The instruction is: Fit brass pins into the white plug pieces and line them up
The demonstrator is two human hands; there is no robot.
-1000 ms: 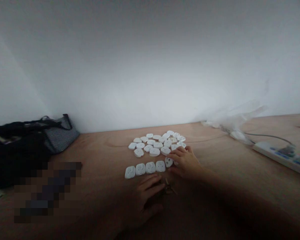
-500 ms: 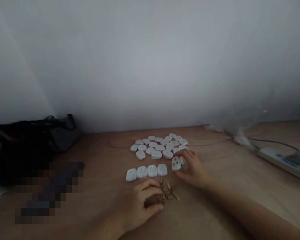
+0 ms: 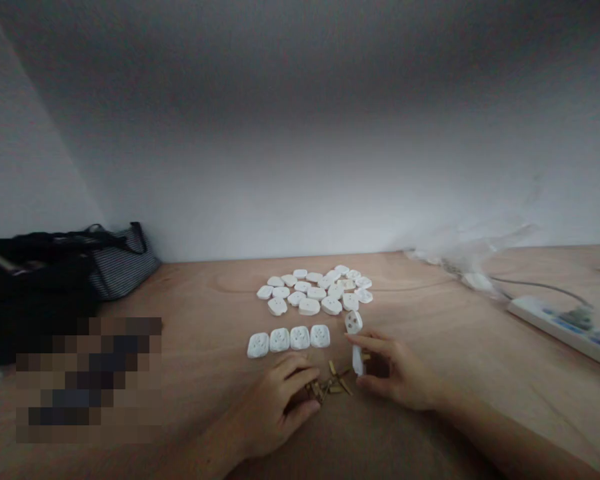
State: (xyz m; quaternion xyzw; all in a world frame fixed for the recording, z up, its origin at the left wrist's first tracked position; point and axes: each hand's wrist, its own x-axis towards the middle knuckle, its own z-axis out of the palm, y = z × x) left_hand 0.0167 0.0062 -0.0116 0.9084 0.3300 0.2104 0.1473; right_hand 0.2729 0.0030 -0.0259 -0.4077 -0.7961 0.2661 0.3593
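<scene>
My right hand [image 3: 393, 367] pinches a white plug cover [image 3: 357, 360] on edge between thumb and fingers. A brass-coloured bit shows at its right side. Just beyond my fingers a white plug housing [image 3: 353, 323] with dark holes lies tilted. My left hand [image 3: 287, 397] is curled over the near end of a small heap of brass pins [image 3: 336, 385], some of them between thumb and fingertips. Behind the left hand, several white plug housings [image 3: 300, 338] form a short row, holes facing up.
Farther back lies a cluster of many white plug pieces [image 3: 309, 307]. A dark bag [image 3: 35, 293] and a blurred-out object [image 3: 97, 380] are at left. At right are clear plastic wrap [image 3: 473, 263] and a white power strip [image 3: 565, 320] with a cable.
My right hand has drawn nearer and lower, carrying the white cover away from the tilted housing. The left fingers have closed in on the brass pins. The view has shifted slightly.
</scene>
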